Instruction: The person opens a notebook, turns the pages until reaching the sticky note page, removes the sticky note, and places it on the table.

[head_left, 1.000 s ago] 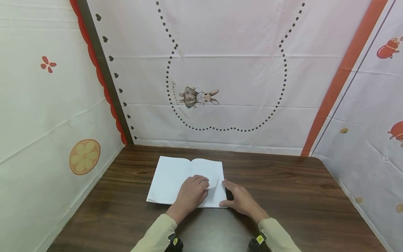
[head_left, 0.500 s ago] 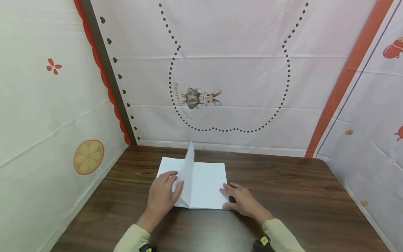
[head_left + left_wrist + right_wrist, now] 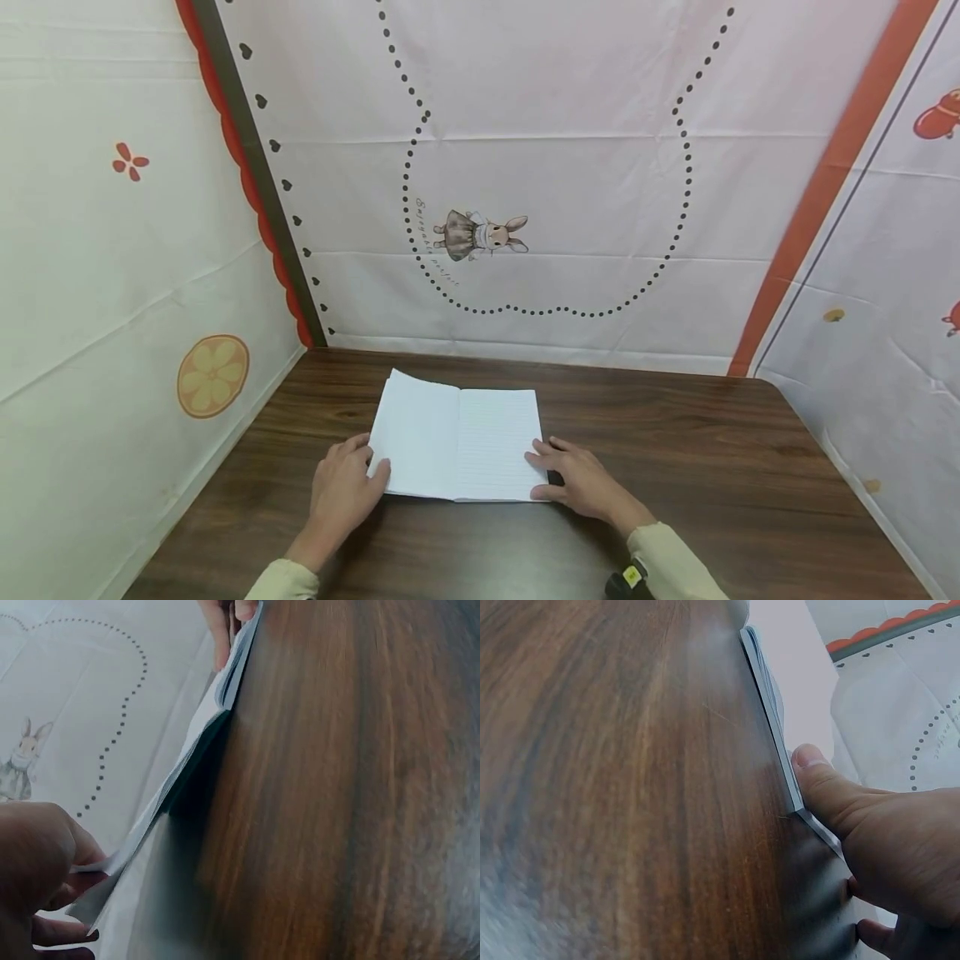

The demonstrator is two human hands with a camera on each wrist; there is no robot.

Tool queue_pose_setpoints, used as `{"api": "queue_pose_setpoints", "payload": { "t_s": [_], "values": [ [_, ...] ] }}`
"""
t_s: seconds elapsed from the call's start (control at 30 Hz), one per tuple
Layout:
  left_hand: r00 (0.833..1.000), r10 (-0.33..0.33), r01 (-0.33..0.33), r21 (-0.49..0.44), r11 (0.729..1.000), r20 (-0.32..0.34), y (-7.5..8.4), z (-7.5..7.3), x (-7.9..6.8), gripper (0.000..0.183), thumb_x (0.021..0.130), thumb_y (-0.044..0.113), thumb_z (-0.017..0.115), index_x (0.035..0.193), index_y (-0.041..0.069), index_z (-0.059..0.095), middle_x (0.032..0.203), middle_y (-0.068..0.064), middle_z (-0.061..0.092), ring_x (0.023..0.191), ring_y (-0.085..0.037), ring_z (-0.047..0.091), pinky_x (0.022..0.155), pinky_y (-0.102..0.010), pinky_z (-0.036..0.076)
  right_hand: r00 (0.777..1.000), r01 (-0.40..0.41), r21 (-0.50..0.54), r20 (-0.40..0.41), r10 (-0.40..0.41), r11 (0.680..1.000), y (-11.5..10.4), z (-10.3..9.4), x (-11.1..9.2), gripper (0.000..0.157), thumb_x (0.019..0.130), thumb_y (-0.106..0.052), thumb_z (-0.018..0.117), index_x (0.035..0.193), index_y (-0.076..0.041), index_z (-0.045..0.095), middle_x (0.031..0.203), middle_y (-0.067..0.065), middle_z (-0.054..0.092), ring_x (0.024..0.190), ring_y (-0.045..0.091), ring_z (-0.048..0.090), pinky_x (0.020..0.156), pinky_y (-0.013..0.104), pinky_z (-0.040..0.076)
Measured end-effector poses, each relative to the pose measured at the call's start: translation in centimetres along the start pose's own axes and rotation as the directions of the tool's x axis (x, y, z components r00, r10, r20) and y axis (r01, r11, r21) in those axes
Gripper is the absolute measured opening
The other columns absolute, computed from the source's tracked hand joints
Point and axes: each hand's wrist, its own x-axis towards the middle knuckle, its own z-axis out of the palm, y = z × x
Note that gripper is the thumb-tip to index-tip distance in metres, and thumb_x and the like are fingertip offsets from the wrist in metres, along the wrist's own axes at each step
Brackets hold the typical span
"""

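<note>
An open notebook (image 3: 495,442) with white ruled pages lies on the wooden table. My left hand (image 3: 347,487) holds its left edge, the thumb over the page and the other fingers at the side. The left wrist view shows that hand (image 3: 45,877) with the page edge between thumb and fingers, and the notebook's left side tilted up off the table. At the right edge, my right hand (image 3: 581,483) rests with its thumb and fingertips on the lower right of the page. In the right wrist view, the thumb (image 3: 821,776) presses the page near the corner.
The brown wooden table (image 3: 712,475) extends around the notebook. Printed white cloth (image 3: 570,208) hangs behind it, with more cloth walls at the left and right sides.
My left hand has turned a page from right to left, moving from the notebook's right half to its left edge. My right hand has stayed at the right edge.
</note>
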Motion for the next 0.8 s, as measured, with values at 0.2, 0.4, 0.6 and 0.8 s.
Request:
{"api": "queue_pose_setpoints", "payload": {
  "t_s": [0.2,0.4,0.6,0.8],
  "values": [
    [0.998,-0.003,-0.002,0.072,0.997,0.069,-0.7,1.1,0.2,0.034,0.090,0.021,0.065,0.059,0.013,0.053,0.131,-0.028,0.064,0.120,-0.051,0.057,0.087,-0.063,0.048,1.000,-0.007,0.008,-0.006,0.007,1.000,0.0,0.0,0.0,0.065,0.090,-0.046,0.074,0.144,-0.011,0.060,0.155,0.014,0.048,0.146,0.045,0.037,0.112,0.072,0.029],
    [0.997,0.019,-0.028,0.116,0.993,0.079,-0.7,1.6,0.2,0.024,0.088,0.019,0.065,0.066,0.009,0.064,0.127,-0.026,0.067,0.118,-0.050,0.059,0.088,-0.064,0.049,1.000,-0.005,0.003,-0.012,0.005,1.000,0.0,0.0,0.0,0.065,0.090,-0.046,0.074,0.143,-0.011,0.060,0.155,0.013,0.048,0.146,0.045,0.037,0.112,0.072,0.029],
    [0.992,-0.005,-0.011,0.119,0.993,0.130,-0.4,1.6,0.1,0.021,0.090,0.019,0.062,0.076,0.004,0.068,0.129,-0.028,0.064,0.120,-0.049,0.056,0.092,-0.064,0.047,1.000,0.005,0.000,-0.023,-0.005,1.000,0.0,0.0,0.0,0.065,0.089,-0.045,0.075,0.142,-0.010,0.061,0.153,0.015,0.050,0.145,0.047,0.039,0.112,0.072,0.031],
    [0.996,0.025,-0.035,0.112,0.993,0.092,-0.2,1.7,0.3,0.017,0.086,0.013,0.071,0.075,0.006,0.059,0.130,-0.032,0.059,0.117,-0.049,0.057,0.090,-0.062,0.049,1.000,-0.008,0.005,-0.015,0.009,1.000,0.0,0.0,0.0,0.065,0.089,-0.045,0.075,0.142,-0.010,0.062,0.154,0.013,0.050,0.145,0.046,0.038,0.112,0.071,0.030]
  ]
}}
